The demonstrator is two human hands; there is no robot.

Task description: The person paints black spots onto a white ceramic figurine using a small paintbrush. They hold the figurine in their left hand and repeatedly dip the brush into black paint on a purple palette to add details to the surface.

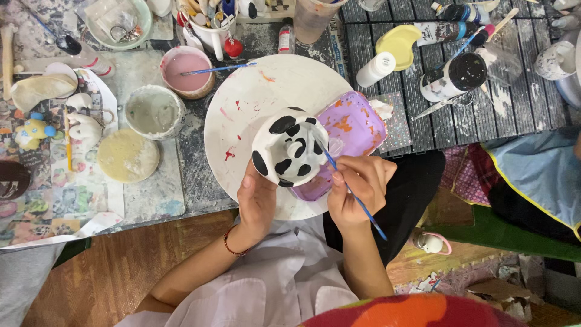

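A round, chalky plaster disc (128, 155) is lying leftmost. The left hand (256, 197) is gripping a glossy white ceramic piece (290, 147) with black spots, over the round turntable (242, 103). The right hand (357, 184) is pinching a thin blue paintbrush (354, 195), its tip touching the piece.

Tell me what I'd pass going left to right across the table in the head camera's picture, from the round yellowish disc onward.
Yellowish disc → grey-filled bowl → left hand → black-spotted white ceramic piece → right hand with a blue brush → white bottle → black-lidded jar → white cup.
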